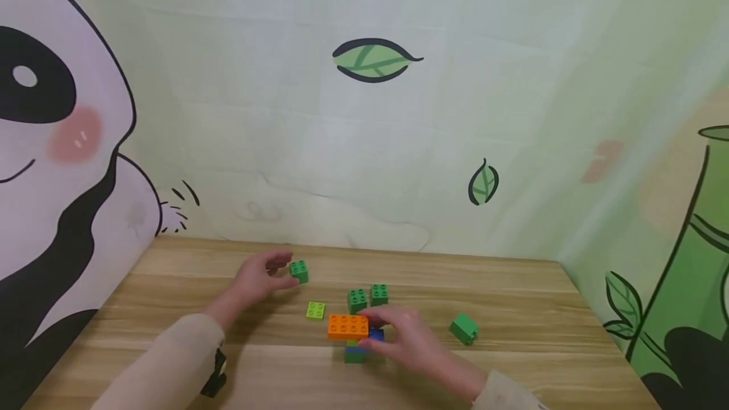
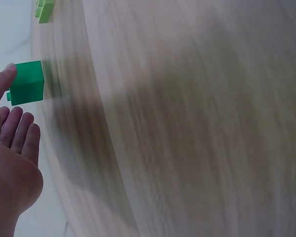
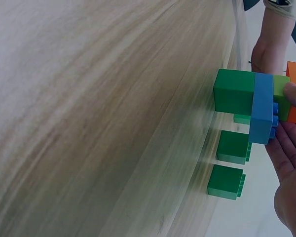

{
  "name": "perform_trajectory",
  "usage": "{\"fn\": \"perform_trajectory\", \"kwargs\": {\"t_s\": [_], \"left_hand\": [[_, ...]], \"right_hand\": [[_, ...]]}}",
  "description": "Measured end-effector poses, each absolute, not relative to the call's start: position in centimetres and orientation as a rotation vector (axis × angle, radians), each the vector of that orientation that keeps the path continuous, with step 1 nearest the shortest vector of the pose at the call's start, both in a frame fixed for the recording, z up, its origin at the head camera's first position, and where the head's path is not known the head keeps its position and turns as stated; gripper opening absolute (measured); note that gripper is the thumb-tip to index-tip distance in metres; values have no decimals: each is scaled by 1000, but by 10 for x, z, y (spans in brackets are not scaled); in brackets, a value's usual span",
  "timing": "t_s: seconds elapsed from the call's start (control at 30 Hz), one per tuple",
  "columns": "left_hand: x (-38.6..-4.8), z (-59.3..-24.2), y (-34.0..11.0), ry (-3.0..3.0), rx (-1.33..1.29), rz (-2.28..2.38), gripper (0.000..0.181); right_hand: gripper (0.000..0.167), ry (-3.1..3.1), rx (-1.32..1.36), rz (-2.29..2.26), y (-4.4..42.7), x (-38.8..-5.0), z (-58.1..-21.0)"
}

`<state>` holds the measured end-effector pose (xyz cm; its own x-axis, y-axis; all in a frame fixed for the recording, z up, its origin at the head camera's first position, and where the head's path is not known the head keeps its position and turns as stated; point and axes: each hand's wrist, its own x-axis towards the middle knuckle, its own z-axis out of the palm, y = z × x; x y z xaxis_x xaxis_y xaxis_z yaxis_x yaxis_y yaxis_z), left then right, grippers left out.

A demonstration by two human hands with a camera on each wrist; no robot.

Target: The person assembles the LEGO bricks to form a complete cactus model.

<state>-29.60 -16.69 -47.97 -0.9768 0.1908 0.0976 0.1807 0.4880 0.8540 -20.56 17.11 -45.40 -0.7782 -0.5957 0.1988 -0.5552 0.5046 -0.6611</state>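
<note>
Over on the left, the left hand has its grip wide, thumb right at the edge of a green block; touching or not, I can't tell. Just nearer sits a flat lime brick on the worktop. Centre now: a stack, orange brick on top, then lime, blue and green below, pinched in the right hand's grip! Two green bricks stand behind, and far right, one tipped green brick lies alone.
</note>
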Motion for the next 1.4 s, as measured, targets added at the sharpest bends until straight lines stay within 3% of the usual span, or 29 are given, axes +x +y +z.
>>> {"fn": "perform_trajectory", "kwargs": {"t_s": [0.43,0.77,1.4], "left_hand": [[-303,-494,-160,2785,253,1539,44],[-299,-485,-158,2802,239,1514,39],[-271,-433,-141,2732,630,1437,36]], "right_hand": [[42,2688,-1041,-1134,169,-205,-451],[42,2693,-1067,-1134,169,-204,-452],[42,2659,-1020,-1183,170,-203,-453]]}}
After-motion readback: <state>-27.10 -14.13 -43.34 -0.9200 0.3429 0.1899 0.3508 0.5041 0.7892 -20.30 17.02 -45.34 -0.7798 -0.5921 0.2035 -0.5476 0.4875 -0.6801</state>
